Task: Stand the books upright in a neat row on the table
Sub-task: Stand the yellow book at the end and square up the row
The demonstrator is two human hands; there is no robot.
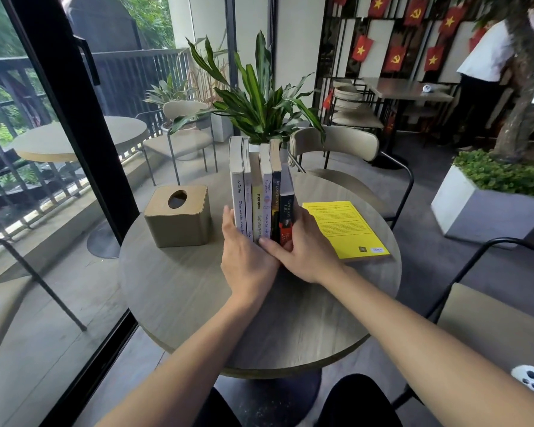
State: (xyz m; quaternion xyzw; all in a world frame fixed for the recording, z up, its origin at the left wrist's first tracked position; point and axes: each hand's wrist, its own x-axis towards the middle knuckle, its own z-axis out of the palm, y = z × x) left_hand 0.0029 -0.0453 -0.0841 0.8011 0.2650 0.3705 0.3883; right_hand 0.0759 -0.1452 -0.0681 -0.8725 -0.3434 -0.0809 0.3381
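Observation:
Several books stand upright in a row point(261, 192) at the middle of the round wooden table point(182, 291), spines facing me. My left hand point(247, 257) presses flat against the white book at the row's left end. My right hand point(302, 251) clasps the dark book at the right end, fingers across the spines' lower edge. Together the hands squeeze the row from both sides. A yellow book point(346, 229) lies flat on the table to the right of the row, untouched.
A tan tissue box point(179, 215) stands left of the row. A potted plant point(259, 106) rises behind the books. Chairs ring the table, one at the far side point(336, 149). A glass door frame point(74, 118) runs along the left. A white controller point(532, 382) rests on the chair at right.

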